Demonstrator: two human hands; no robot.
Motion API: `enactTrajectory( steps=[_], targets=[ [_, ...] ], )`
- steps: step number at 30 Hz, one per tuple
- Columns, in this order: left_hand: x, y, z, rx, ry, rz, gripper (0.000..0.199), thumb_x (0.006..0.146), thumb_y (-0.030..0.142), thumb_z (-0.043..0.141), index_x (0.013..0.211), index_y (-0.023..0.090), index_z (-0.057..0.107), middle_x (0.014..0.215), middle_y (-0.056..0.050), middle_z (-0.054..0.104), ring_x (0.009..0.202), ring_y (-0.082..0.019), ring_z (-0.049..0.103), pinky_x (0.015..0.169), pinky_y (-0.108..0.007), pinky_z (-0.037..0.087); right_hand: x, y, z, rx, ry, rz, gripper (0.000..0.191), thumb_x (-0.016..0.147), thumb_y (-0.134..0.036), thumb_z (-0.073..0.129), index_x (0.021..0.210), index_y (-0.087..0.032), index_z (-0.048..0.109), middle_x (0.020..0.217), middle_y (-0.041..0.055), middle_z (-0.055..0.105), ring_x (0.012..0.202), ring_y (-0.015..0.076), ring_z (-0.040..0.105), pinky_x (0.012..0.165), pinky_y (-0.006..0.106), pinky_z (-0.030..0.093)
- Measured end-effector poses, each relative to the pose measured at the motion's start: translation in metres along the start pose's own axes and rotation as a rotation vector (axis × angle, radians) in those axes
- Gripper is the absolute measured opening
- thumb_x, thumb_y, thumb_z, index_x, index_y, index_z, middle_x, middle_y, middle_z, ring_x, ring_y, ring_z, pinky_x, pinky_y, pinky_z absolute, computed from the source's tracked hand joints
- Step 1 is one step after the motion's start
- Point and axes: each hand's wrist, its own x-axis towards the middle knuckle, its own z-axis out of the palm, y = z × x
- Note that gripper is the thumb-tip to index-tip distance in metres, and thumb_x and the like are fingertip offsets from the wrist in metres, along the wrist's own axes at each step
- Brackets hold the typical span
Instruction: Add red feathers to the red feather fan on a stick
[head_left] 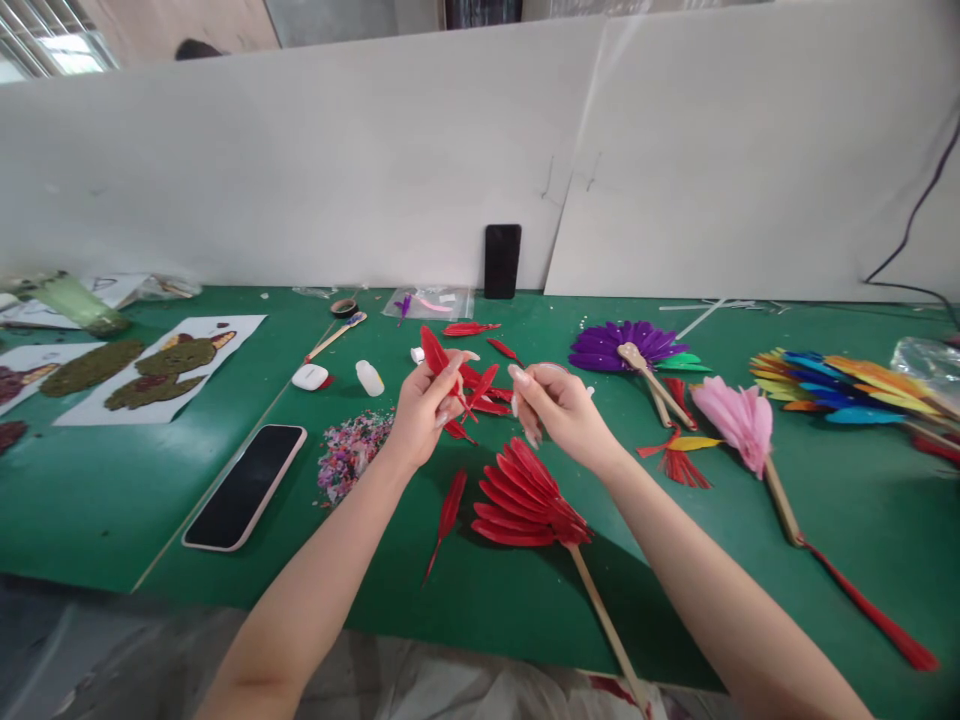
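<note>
My left hand (426, 405) pinches a red feather (434, 352), its broad end pointing up. Across from it, my right hand (559, 410) is closed in a pinch; anything between its fingertips is too small to make out. Loose red feathers (491, 398) lie on the table behind and between the hands. Below my right hand rests a red feather fan (525, 500), its feathers spread to the left and its wooden handle (604, 615) reaching past the table's front edge. Another single red feather (448, 515) lies left of that fan.
Purple (626, 345), pink (739, 420) and multicoloured feather fans (847, 385) lie on the right. On the left are a phone (246, 488), a pile of coloured flakes (352, 455), a small white bottle (369, 378) and a toothbrush (337, 335). A black phone (502, 261) leans on the white partition (337, 180).
</note>
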Motion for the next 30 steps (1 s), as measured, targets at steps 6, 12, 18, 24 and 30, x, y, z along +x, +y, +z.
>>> enactTrajectory(
  steps=[6,12,18,24,30],
  targets=[
    [-0.007,-0.005,0.007,0.081,-0.019,-0.056,0.024,0.075,0.034,0.066,0.09,0.015,0.063,0.044,0.009,0.039,0.033,0.0,0.026,0.036,-0.017,0.018,-0.001,0.004,0.007,0.042,-0.135,0.123,0.037,0.085,-0.051,0.048,0.075,-0.016,0.054,0.057,-0.0015,0.06,0.041,0.0084,0.057,0.039,0.019,0.042],
    [-0.008,-0.006,0.006,0.197,-0.009,-0.08,0.027,0.073,0.038,0.066,0.09,0.017,0.064,0.05,0.007,0.046,0.035,-0.001,0.029,0.034,-0.018,0.018,-0.005,0.001,0.011,0.025,-0.185,0.125,0.031,0.078,-0.046,0.06,0.078,-0.015,0.061,0.071,0.0021,0.066,0.048,0.009,0.06,0.047,0.021,0.049],
    [-0.008,-0.01,0.006,0.258,-0.037,-0.114,0.03,0.073,0.043,0.066,0.091,0.019,0.065,0.047,0.007,0.043,0.035,-0.003,0.03,0.034,-0.019,0.019,-0.007,-0.001,0.009,-0.103,-0.234,0.104,0.028,0.081,-0.042,0.059,0.071,-0.015,0.058,0.066,0.0014,0.063,0.048,0.0102,0.06,0.05,0.023,0.048],
    [-0.007,-0.011,0.005,0.185,-0.043,-0.118,0.029,0.072,0.039,0.067,0.092,0.018,0.066,0.049,0.007,0.04,0.037,-0.002,0.028,0.036,-0.018,0.018,-0.007,-0.001,0.011,-0.22,-0.213,-0.025,0.03,0.091,-0.037,0.044,0.069,-0.017,0.051,0.062,-0.0017,0.055,0.05,0.0079,0.053,0.053,0.021,0.043],
    [-0.008,-0.01,0.009,0.061,-0.033,-0.092,0.024,0.073,0.036,0.068,0.088,0.017,0.066,0.051,0.007,0.042,0.037,0.0,0.028,0.037,-0.017,0.019,-0.009,0.0,0.019,-0.253,-0.121,-0.066,0.03,0.093,-0.036,0.04,0.068,-0.019,0.043,0.058,-0.003,0.048,0.051,0.0087,0.045,0.052,0.022,0.038]
  ],
)
